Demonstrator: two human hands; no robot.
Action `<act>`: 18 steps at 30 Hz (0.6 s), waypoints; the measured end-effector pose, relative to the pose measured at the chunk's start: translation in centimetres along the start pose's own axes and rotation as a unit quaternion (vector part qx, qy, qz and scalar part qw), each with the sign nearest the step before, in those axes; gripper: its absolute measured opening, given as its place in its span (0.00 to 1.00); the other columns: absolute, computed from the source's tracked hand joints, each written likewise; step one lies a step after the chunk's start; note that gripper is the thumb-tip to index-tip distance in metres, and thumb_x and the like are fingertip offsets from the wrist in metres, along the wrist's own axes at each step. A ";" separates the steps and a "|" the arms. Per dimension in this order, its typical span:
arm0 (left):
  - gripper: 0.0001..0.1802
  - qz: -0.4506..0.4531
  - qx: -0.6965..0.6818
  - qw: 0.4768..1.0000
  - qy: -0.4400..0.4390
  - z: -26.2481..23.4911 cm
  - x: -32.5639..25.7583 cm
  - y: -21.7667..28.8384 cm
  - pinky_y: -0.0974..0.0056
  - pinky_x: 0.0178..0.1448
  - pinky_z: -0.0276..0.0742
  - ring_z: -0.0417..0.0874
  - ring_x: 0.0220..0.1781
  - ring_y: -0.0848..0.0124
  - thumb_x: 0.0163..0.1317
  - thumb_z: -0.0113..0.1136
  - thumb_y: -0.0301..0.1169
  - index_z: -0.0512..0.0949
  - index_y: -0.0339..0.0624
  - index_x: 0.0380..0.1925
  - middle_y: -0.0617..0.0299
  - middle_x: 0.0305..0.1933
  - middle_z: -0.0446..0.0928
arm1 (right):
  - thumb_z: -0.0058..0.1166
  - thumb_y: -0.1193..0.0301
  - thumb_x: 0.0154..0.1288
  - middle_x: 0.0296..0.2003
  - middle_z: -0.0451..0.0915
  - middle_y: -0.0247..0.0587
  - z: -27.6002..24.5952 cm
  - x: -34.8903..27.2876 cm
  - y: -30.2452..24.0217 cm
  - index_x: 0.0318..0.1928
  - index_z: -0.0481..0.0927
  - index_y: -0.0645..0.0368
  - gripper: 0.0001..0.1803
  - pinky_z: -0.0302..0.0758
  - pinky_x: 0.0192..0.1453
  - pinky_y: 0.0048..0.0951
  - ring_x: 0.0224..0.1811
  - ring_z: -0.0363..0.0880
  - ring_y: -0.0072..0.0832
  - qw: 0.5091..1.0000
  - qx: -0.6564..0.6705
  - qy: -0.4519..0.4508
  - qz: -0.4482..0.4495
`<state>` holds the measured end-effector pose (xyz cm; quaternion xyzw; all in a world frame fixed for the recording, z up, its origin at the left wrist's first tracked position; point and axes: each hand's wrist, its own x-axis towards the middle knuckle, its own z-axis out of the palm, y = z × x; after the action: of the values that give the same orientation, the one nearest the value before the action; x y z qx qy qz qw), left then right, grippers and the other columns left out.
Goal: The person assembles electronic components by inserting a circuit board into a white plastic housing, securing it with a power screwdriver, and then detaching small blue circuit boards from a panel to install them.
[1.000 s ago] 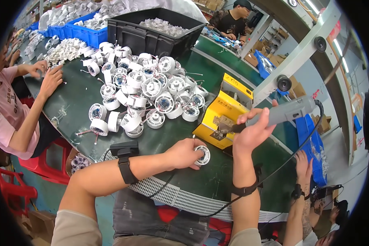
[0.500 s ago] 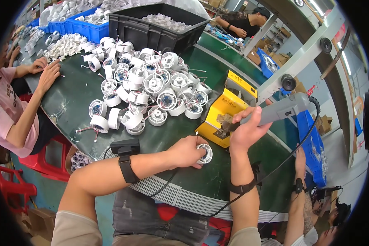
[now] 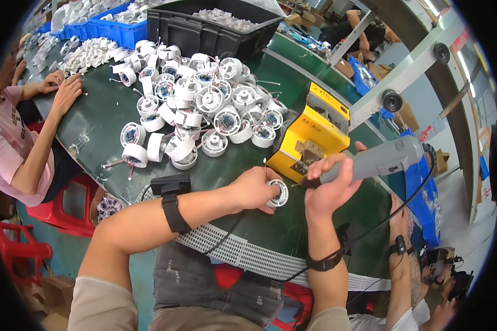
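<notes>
The left hand [image 3: 255, 189] grips a round white housing [image 3: 278, 193] and presses it onto the green table [image 3: 105, 116], just in front of a yellow box [image 3: 315, 132]. The right hand [image 3: 330, 185] is clenched around a grey electric screwdriver [image 3: 378, 159], its tip pointing at the housing. A heap of similar white housings [image 3: 204, 110] lies farther back, near a black crate [image 3: 204, 33]. A person in a pink shirt [image 3: 5, 149] sits at the left.

Left hand [image 3: 254, 187] on white round housing [image 3: 278, 193]; right hand [image 3: 328, 187] around grey screwdriver [image 3: 378, 160]
</notes>
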<state>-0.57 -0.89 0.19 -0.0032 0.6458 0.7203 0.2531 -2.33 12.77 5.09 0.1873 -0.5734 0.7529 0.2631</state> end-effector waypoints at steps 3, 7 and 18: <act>0.16 -0.005 -0.010 1.000 -0.001 -0.1 0.0 0.1 0.63 0.40 0.90 0.86 0.42 0.63 0.66 0.55 0.23 0.73 0.26 0.51 0.49 0.44 0.79 | 0.36 0.65 0.76 0.25 0.66 0.37 0.2 -1.8 -0.3 0.66 0.54 0.57 0.23 0.70 0.22 0.27 0.19 0.68 0.25 0.999 0.033 -0.021 0.022; 0.16 -0.005 -0.019 1.000 -0.009 -0.1 0.0 0.0 0.63 0.41 0.90 0.86 0.43 0.63 0.66 0.55 0.24 0.73 0.26 0.51 0.50 0.45 0.79 | 0.38 0.64 0.75 0.25 0.67 0.38 0.6 -2.8 -0.1 0.67 0.53 0.56 0.25 0.71 0.23 0.27 0.20 0.69 0.24 0.998 0.047 -0.033 0.031; 0.15 -0.010 -0.014 1.000 -0.013 -0.1 -0.2 0.0 0.62 0.43 0.89 0.84 0.44 0.65 0.68 0.54 0.25 0.72 0.27 0.52 0.53 0.45 0.78 | 0.40 0.63 0.75 0.26 0.68 0.38 0.5 -3.2 0.4 0.66 0.53 0.56 0.24 0.72 0.24 0.27 0.20 0.70 0.23 0.998 0.040 -0.037 0.043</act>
<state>-0.43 -1.01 0.22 -0.0039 0.6326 0.7265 0.2685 -0.07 11.60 3.08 0.2006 -0.5593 0.7787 0.2017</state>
